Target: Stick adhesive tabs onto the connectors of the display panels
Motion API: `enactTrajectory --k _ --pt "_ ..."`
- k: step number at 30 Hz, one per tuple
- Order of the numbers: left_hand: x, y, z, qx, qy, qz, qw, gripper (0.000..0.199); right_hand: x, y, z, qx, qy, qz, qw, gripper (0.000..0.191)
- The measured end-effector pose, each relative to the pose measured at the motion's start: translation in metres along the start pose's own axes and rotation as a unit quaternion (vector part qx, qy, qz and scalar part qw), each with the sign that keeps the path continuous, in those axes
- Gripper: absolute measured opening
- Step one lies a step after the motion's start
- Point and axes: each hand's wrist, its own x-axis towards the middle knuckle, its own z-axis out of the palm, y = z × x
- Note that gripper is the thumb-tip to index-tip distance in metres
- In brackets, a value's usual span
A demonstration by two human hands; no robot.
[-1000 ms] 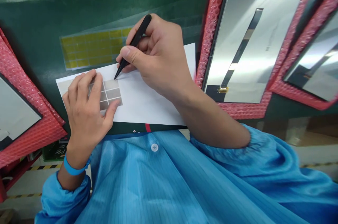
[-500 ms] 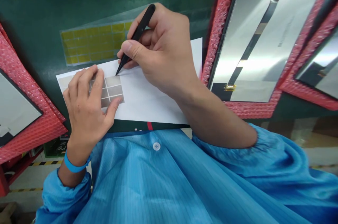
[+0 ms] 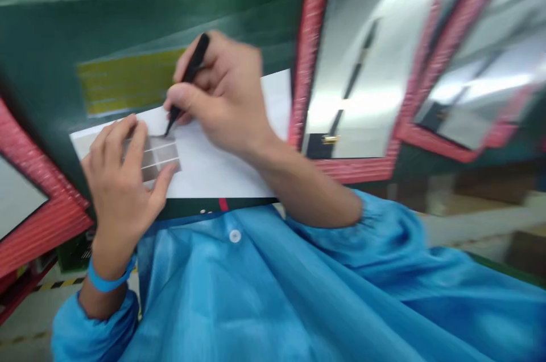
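Note:
Between thumb and fingers, my right hand [image 3: 226,94] grips black tweezers [image 3: 194,69], slanted with the tip down at the upper edge of a sheet of grey rectangular stickers [image 3: 164,152]. That sheet lies on white paper [image 3: 222,171]. Resting over its left part, my left hand [image 3: 123,171] lies flat with fingers stretched and thumb out to the side, covering several stickers. Just beyond the paper is a sheet of yellow stickers [image 3: 123,83], partly behind my right hand. Motion blurs the view, so whether the tip touches a sticker I cannot tell.
On the green work surface [image 3: 140,15], a silvery panel [image 3: 375,66] with a dark strip sits on pink bubble wrap [image 3: 354,170] to the right. Another such panel [image 3: 482,77] lies farther right. More pink bubble wrap [image 3: 46,219] with a pale panel [image 3: 17,197] is at left.
The whole view has shifted, with hands, paper and panels appearing farther left, and it is blurrier. The tweezers' tip stays near the same sticker's upper edge; my left hand keeps its place on the sheet.

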Motion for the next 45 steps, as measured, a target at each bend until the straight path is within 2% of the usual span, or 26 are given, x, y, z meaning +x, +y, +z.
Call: enactTrajectory --k 2,4,6,8,10,12,15,17,19,21,23,26,32,38,45 --pt "0.002 -0.004 0.000 -0.003 0.000 -0.002 1.000 0.064 -0.003 -0.001 -0.004 0.042 -0.022 0.005 0.999 0.057" --pt "0.006 -0.009 -0.001 -0.001 0.000 0.004 1.000 0.067 -0.009 -0.007 -0.019 0.068 -0.013 -0.001 0.998 0.060" --pt "0.009 -0.011 -0.004 -0.005 0.000 0.012 1.000 0.071 -0.019 -0.017 -0.048 0.066 0.043 -0.019 0.997 0.060" --pt "0.012 -0.006 -0.010 -0.004 -0.007 0.008 1.000 0.072 -0.035 -0.028 -0.090 0.034 0.130 -0.035 0.990 0.057" --pt "0.013 0.007 -0.014 0.012 -0.007 0.004 1.000 0.067 -0.054 -0.034 -0.137 -0.013 0.205 -0.035 0.978 0.052" --pt "0.016 0.030 -0.014 0.020 0.019 0.018 0.999 0.061 -0.071 -0.033 -0.179 -0.043 0.245 -0.032 0.968 0.045" --pt "0.022 0.077 0.004 -0.034 0.061 0.086 0.994 0.049 -0.088 -0.023 -0.216 -0.059 0.261 -0.013 0.963 0.040" --pt "0.028 0.111 0.025 -0.083 0.060 0.133 0.986 0.041 -0.094 -0.018 -0.221 -0.055 0.260 0.014 0.964 0.042" --pt "0.036 0.139 0.047 -0.112 0.052 0.171 0.978 0.034 -0.095 -0.016 -0.218 -0.046 0.256 0.038 0.965 0.043" --pt "0.043 0.158 0.066 -0.118 0.047 0.190 0.974 0.030 -0.095 -0.016 -0.213 -0.035 0.255 0.053 0.965 0.041" --pt "0.047 0.168 0.079 -0.106 0.041 0.201 0.973 0.028 -0.094 -0.018 -0.209 -0.022 0.252 0.060 0.966 0.038" --pt "0.049 0.171 0.086 -0.083 0.038 0.207 0.974 0.028 -0.093 -0.021 -0.206 -0.005 0.256 0.062 0.965 0.035" --pt "0.049 0.169 0.082 -0.076 0.030 0.216 0.973 0.032 -0.091 -0.027 -0.202 -0.009 0.278 0.080 0.957 0.026" --pt "0.050 0.170 0.081 -0.076 0.032 0.219 0.972 0.033 -0.090 -0.023 -0.204 -0.028 0.285 0.065 0.956 0.021" --pt "0.049 0.170 0.079 -0.084 0.021 0.215 0.973 0.034 -0.086 -0.023 -0.203 -0.063 0.283 0.039 0.956 0.027"
